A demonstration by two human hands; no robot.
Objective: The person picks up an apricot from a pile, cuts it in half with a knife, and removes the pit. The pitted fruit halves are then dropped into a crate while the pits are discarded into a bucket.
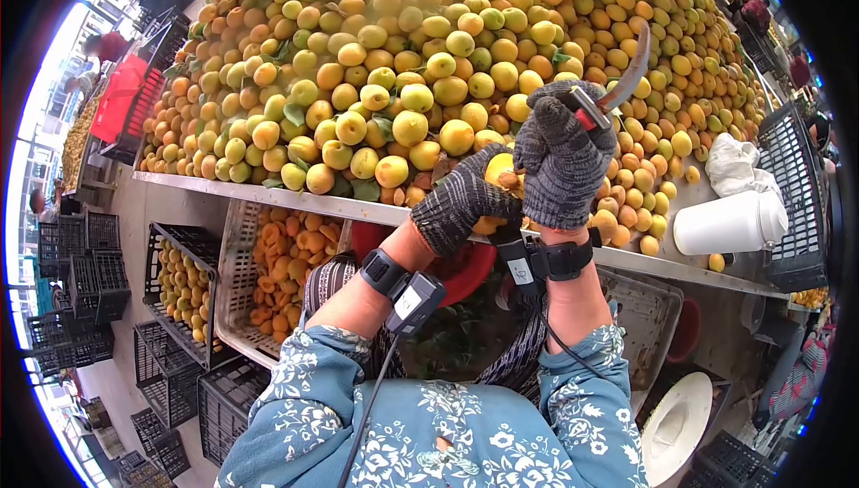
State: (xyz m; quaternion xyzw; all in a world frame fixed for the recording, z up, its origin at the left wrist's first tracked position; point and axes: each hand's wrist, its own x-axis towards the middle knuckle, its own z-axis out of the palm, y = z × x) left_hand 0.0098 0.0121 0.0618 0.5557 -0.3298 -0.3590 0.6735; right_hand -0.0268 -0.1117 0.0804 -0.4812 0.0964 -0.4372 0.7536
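My right hand [565, 161], in a grey knitted glove, is wrapped round the handle of a curved knife [629, 75]. The blade points up and away, above the fruit. My left hand [463, 203], gloved the same way, is closed around a yellow apricot [498, 168]. Both hands are close together at the front edge of the table, and the right fingers come right up against the fruit. Part of the apricot is hidden by the gloves. Just behind them rises a large heap of yellow and orange apricots [412, 127].
A metal table edge [295, 199] runs below the heap. Under it, a pale crate [231, 284] holds halved apricots, and a black crate [183, 242] holds whole ones. A red basin [465, 284] sits below my hands. At right stand a white bucket [729, 222] and another black crate [796, 193].
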